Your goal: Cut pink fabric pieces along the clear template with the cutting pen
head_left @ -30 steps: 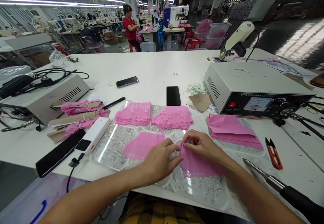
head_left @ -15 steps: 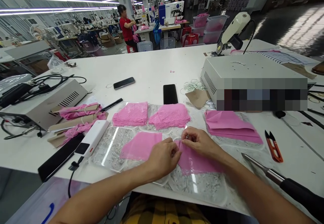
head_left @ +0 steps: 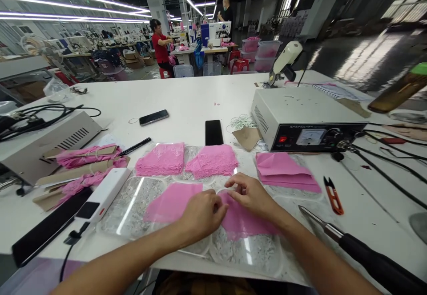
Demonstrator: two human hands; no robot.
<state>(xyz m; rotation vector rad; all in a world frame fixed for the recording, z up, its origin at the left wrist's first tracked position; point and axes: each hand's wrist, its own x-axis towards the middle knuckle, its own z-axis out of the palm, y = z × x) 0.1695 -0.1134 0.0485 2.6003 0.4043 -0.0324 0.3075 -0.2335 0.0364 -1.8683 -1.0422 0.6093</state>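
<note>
Both hands pinching pink fabric at the near table edge.
Left hand [head_left: 200, 215] and right hand [head_left: 248, 192] each closed in a narrow pinch on the pink mesh piece [head_left: 247, 221], which lies on the clear plastic sheet [head_left: 133, 206]. Second pink piece [head_left: 173, 201] just left. Beyond: two lace stacks [head_left: 187, 161], folded pink stack [head_left: 283, 172] to the right, black phone [head_left: 214, 131], control box [head_left: 303, 117] far right.

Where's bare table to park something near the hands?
Free: the wide stretch behind the two phones, and a strip between snips and cables. Crowded: the lace stacks, the glass under both hands, the left bundles.
</note>
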